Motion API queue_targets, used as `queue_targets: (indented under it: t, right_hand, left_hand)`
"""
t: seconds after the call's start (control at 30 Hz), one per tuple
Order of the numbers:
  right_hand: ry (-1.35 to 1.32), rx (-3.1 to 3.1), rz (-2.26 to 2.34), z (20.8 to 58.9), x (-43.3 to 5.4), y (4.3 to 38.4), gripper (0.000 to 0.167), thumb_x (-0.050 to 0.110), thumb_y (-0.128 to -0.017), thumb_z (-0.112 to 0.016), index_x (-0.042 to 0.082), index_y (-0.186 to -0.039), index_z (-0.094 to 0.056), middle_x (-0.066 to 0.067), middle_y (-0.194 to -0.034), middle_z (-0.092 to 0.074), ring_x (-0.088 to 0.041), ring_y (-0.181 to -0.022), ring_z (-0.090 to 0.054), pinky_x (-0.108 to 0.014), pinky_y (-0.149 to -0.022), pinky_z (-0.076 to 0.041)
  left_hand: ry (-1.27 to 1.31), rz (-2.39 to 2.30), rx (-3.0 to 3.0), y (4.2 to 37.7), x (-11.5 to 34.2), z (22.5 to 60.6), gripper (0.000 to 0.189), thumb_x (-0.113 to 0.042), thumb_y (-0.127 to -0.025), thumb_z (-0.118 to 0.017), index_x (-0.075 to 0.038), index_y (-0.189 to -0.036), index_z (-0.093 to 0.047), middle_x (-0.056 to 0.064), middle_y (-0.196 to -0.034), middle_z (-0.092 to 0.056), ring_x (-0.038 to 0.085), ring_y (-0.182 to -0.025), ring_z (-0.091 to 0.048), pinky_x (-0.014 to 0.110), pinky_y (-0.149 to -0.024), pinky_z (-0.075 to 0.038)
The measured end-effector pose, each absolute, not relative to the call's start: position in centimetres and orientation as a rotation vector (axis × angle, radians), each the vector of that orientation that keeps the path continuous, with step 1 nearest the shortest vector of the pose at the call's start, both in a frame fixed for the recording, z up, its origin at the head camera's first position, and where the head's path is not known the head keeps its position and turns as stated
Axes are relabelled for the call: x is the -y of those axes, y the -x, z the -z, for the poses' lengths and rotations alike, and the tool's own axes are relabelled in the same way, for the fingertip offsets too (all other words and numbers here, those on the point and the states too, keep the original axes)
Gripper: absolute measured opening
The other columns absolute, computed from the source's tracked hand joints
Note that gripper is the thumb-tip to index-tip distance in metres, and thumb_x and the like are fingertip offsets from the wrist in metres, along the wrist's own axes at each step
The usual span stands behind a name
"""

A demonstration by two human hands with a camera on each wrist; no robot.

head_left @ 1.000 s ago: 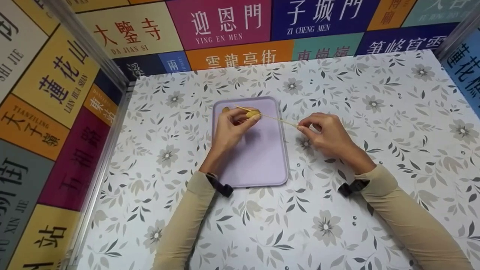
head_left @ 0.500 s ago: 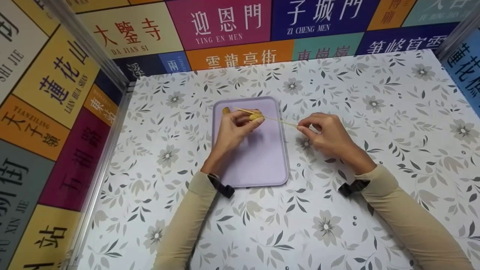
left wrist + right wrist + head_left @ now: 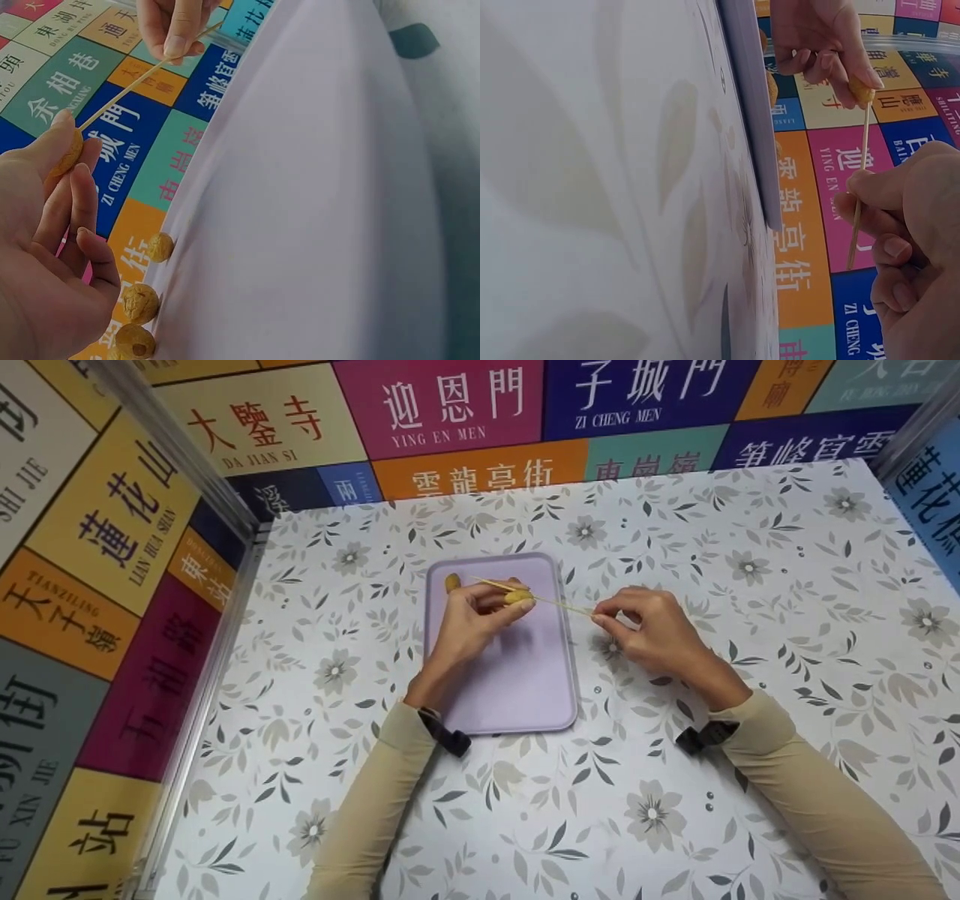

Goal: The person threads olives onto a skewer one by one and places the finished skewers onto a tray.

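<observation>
My left hand [image 3: 469, 626] pinches a yellow-brown ball [image 3: 67, 155] between thumb and fingers, above the lilac tray [image 3: 517, 697]. A thin wooden skewer [image 3: 865, 142] runs from this ball to my right hand [image 3: 656, 630]. Thumb and forefinger of the right hand pinch the skewer, off the tray's right side. In the right wrist view, the skewer's end sticks out past these fingers. A thin stick length [image 3: 495, 583] also shows over the left fingers; whether it is the same skewer I cannot tell.
Loose wrinkled balls [image 3: 140, 302] lie along the tray, partly hidden behind the left hand in the head view. The tray stands on a floral-patterned table [image 3: 645, 757]. Colourful panels with Chinese lettering [image 3: 457, 405] wall in the back and left.
The left hand has shifted slightly right and toward me with the ball, closer to the right hand. The right hand has barely moved. More of a loose ball on the tray now shows.
</observation>
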State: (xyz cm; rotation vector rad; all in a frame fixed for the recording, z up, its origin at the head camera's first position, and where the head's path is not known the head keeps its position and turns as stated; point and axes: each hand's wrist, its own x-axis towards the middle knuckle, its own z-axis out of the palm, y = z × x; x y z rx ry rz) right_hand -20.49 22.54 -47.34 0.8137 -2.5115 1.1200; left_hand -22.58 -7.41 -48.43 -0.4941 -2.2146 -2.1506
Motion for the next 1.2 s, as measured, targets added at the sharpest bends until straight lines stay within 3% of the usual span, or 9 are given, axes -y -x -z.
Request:
queue_targets:
  t: [0.13, 0.67, 0.93, 1.2]
  right_hand:
    - [-0.814, 2.517, -1.129, 47.3, -22.6, 20.4, 0.004, 0.011, -0.097, -0.082, 0.009, -0.098, -0.085, -0.002, -0.084, -0.076, -0.018, -0.070, -0.056, -0.028, -0.066, -0.040]
    - [-0.833, 2.482, -1.129, 46.9, -22.3, 20.2, 0.005, 0.012, -0.097, -0.083, 0.008, -0.098, -0.085, -0.002, -0.083, -0.075, -0.012, -0.070, -0.053, -0.023, -0.067, -0.038]
    - [-0.840, 2.478, -1.130, 46.9, -22.0, 20.2, 0.003, 0.009, -0.096, -0.083, 0.007, -0.098, -0.085, -0.003, -0.083, -0.076, -0.023, -0.070, -0.057, -0.026, -0.066, -0.040]
    - [-0.857, 2.461, -1.128, 47.0, -21.8, 20.0, 0.004, 0.008, -0.096, -0.083, 0.007, -0.099, -0.085, -0.003, -0.084, -0.077, -0.013, -0.071, -0.056, -0.031, -0.065, -0.042]
  left_hand:
    - [0.495, 2.146, 2.228, 22.5, 7.2, 48.4, 0.026, -0.018, -0.091, -0.091, -0.008, -0.114, -0.084, 0.006, -0.106, -0.085, 0.016, -0.095, -0.081, 0.025, -0.082, -0.062]
    - [0.484, 2.181, 2.231, 22.1, 6.3, 48.5, 0.025, -0.019, -0.091, -0.090, -0.010, -0.114, -0.084, 0.004, -0.107, -0.085, 0.017, -0.095, -0.081, 0.023, -0.073, -0.059]
    - [0.480, 2.158, 2.269, 22.0, 6.0, 48.7, 0.026, -0.021, -0.091, -0.091, -0.011, -0.114, -0.084, 0.004, -0.107, -0.085, 0.016, -0.094, -0.080, 0.023, -0.078, -0.060]
    - [0.481, 2.182, 2.278, 21.8, 5.7, 48.5, 0.027, -0.019, -0.090, -0.091, -0.010, -0.114, -0.084, 0.003, -0.105, -0.085, 0.015, -0.090, -0.080, 0.024, -0.076, -0.060]
